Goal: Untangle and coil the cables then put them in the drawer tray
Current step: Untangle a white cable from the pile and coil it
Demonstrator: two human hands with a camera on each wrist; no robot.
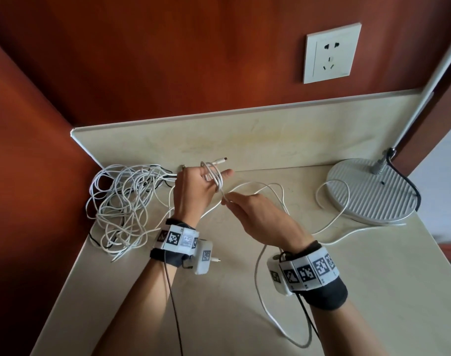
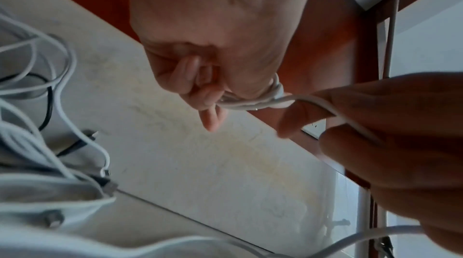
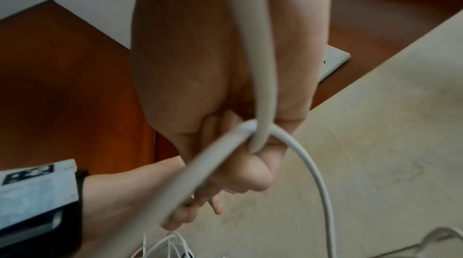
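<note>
Beige stone-look countertop [image 1: 322, 291] sitting in a corner of red-brown walls, low upstand running along the back. Tangled pile of white cables [image 1: 121, 201] lying at its back left (a black one mixed in). Ribbed white lamp base [image 1: 370, 191] standing back right. One loose white cable [image 1: 260, 286] trailing across the middle.

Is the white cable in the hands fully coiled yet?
Partly coiled: a few loops wrap the left hand; the rest of the white cable trails loose over the counter.
</note>
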